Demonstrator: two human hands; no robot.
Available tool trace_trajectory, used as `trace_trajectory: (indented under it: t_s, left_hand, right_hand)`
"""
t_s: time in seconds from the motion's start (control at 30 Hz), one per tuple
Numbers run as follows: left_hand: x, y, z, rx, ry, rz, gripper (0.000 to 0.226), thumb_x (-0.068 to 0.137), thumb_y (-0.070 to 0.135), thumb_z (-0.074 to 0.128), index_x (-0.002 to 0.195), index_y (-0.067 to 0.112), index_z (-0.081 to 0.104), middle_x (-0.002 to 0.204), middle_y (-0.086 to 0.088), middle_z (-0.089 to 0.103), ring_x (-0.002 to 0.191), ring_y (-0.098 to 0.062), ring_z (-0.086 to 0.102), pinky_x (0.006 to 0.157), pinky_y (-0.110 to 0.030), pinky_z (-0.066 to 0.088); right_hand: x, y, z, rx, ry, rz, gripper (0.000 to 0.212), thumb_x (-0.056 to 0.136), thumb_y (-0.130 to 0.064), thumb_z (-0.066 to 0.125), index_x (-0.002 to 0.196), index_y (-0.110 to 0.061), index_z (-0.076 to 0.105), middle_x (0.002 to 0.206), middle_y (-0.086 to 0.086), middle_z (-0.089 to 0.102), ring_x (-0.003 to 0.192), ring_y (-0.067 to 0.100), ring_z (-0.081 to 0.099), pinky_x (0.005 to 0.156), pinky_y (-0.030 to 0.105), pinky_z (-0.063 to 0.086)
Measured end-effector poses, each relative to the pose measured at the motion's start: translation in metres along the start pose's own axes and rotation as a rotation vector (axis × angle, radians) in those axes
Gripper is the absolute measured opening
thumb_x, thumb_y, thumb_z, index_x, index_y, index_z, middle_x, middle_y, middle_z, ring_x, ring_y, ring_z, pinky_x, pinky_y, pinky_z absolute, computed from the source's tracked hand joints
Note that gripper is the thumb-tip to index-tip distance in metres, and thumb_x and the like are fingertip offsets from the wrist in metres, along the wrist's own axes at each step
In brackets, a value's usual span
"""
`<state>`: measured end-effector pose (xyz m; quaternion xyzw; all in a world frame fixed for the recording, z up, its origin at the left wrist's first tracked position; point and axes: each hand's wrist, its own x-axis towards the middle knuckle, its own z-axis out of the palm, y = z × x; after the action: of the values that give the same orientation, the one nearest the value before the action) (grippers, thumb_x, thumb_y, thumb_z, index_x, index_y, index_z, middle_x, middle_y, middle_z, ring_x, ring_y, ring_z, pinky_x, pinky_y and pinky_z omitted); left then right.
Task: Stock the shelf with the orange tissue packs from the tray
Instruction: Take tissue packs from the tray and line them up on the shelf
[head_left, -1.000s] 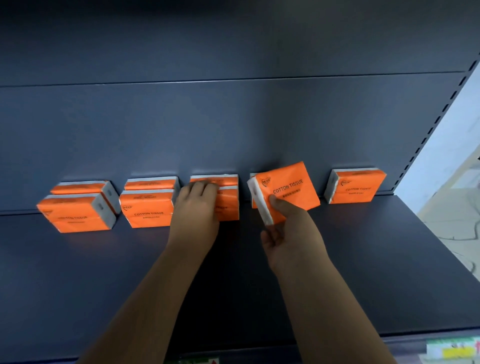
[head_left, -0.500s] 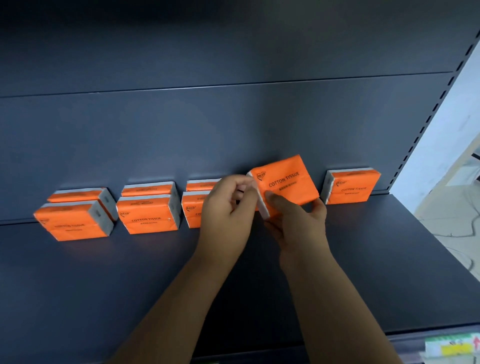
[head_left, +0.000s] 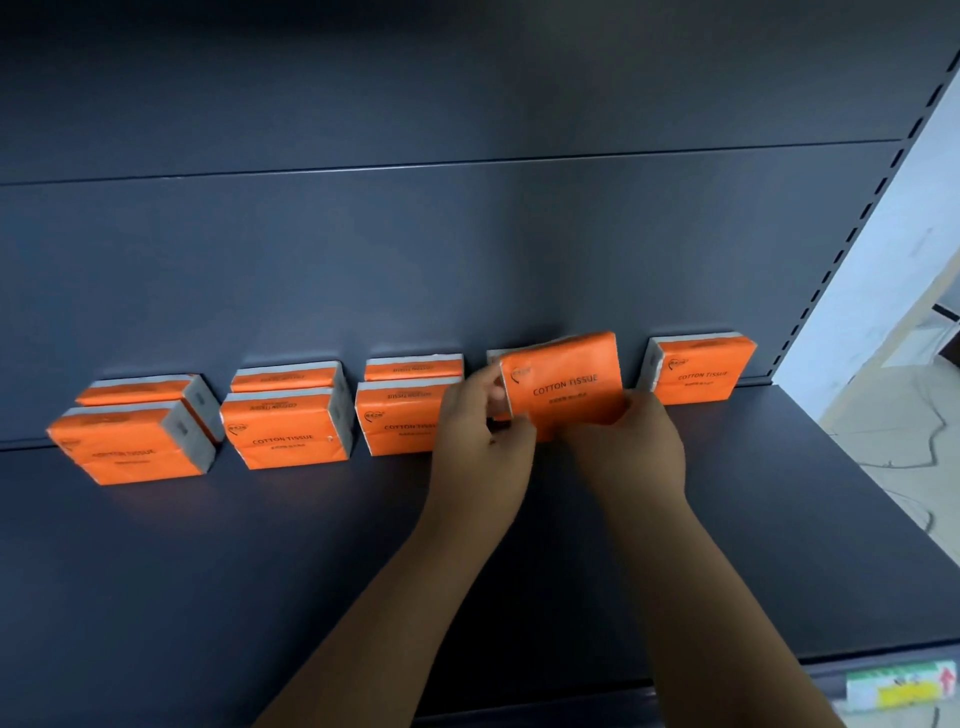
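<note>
An orange pack marked COTTON TISSUE (head_left: 566, 379) is held tilted just above the dark shelf board (head_left: 208, 571), in front of another pack whose white corner (head_left: 493, 357) shows behind it. My left hand (head_left: 483, 441) grips its left edge and my right hand (head_left: 631, 447) grips its lower right side. To the left stand three front packs (head_left: 135, 447), (head_left: 288, 431), (head_left: 400, 421), each with a second pack behind. A single pack (head_left: 698, 371) rests against the back wall on the right. The tray is out of view.
The shelf's dark back panel (head_left: 467, 249) rises behind the packs. A slotted upright (head_left: 852, 228) bounds the shelf on the right, with pale floor beyond. A price label strip (head_left: 904, 691) runs along the shelf's front edge at lower right.
My left hand left the third stack and moved right onto the held pack. Both hands now grip it, and it has turned more level and moved toward the back wall.
</note>
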<state>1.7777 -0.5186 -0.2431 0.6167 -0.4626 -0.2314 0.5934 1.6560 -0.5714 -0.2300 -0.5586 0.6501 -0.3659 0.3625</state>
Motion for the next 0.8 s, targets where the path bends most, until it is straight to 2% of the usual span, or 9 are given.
trace_trajectory:
  t_s: [0.07,0.13,0.2,0.27,0.37,0.53,0.6,0.8]
  left_hand:
    - [-0.006,-0.001,0.003,-0.007,-0.008,-0.040,0.056,0.091,0.000,0.060,0.130,0.041,0.059,0.126,0.009,0.058,0.117,-0.003,0.058,0.103,-0.030,0.051]
    - [-0.010,-0.001,0.005,-0.004,-0.034,-0.037,0.060,0.091,0.000,0.060,0.127,0.048,0.056,0.129,0.012,0.054,0.116,0.004,0.055,0.103,-0.024,0.048]
    - [-0.011,-0.003,0.004,0.023,-0.074,-0.032,0.056,0.091,0.003,0.061,0.131,0.042,0.059,0.131,0.014,0.051,0.115,0.009,0.053,0.104,-0.023,0.047]
    - [-0.007,-0.008,0.004,0.017,-0.106,-0.053,0.053,0.092,0.005,0.060,0.134,0.039,0.060,0.132,0.015,0.051,0.116,0.008,0.054,0.106,-0.027,0.049]
    - [-0.003,-0.015,0.005,0.025,-0.122,-0.044,0.051,0.091,0.012,0.057,0.134,0.041,0.060,0.133,0.015,0.055,0.120,0.003,0.056,0.108,-0.035,0.050]
    - [0.000,-0.027,0.007,-0.017,-0.152,-0.086,0.053,0.093,0.011,0.059,0.136,0.042,0.059,0.134,0.015,0.060,0.123,0.004,0.057,0.108,-0.034,0.049]
    - [-0.001,-0.029,0.009,-0.060,-0.139,-0.106,0.054,0.092,0.011,0.060,0.136,0.042,0.060,0.133,0.016,0.061,0.123,0.003,0.058,0.109,-0.035,0.049]
    - [-0.003,-0.035,0.014,-0.083,-0.144,-0.145,0.059,0.094,0.010,0.061,0.140,0.045,0.055,0.136,0.017,0.062,0.128,-0.003,0.058,0.111,-0.040,0.049]
  right_hand:
    - [-0.001,-0.001,-0.002,-0.009,0.002,-0.017,0.031,0.081,-0.023,0.069,0.105,-0.024,0.049,0.091,-0.002,0.065,0.076,0.018,0.063,0.057,0.029,0.042]
    - [-0.001,-0.001,-0.002,-0.040,-0.044,-0.003,0.030,0.086,-0.026,0.066,0.106,-0.026,0.043,0.090,-0.002,0.064,0.076,0.017,0.060,0.058,0.030,0.040]
    - [0.002,0.001,0.000,-0.090,-0.107,0.034,0.025,0.087,-0.034,0.063,0.102,-0.016,0.054,0.091,0.001,0.068,0.077,0.019,0.061,0.058,0.029,0.040]
    - [0.007,0.001,0.003,-0.131,-0.151,0.075,0.022,0.085,-0.039,0.062,0.094,-0.020,0.067,0.097,0.005,0.070,0.083,0.021,0.062,0.062,0.031,0.042]
    - [0.010,0.000,0.005,-0.109,-0.200,0.112,0.018,0.085,-0.038,0.063,0.094,-0.022,0.067,0.105,0.009,0.067,0.082,0.020,0.063,0.059,0.030,0.040]
    - [0.009,-0.002,0.002,-0.105,-0.298,0.129,0.021,0.090,-0.031,0.066,0.096,-0.011,0.070,0.082,0.005,0.068,0.071,0.018,0.061,0.059,0.029,0.044]
    - [0.012,-0.003,0.003,-0.096,-0.308,0.123,0.022,0.089,-0.031,0.066,0.097,-0.011,0.070,0.081,0.006,0.068,0.072,0.019,0.062,0.061,0.030,0.045]
    - [0.017,-0.008,0.004,-0.061,-0.349,0.094,0.012,0.093,-0.033,0.067,0.088,-0.024,0.063,0.090,0.002,0.067,0.081,0.016,0.061,0.068,0.033,0.044]
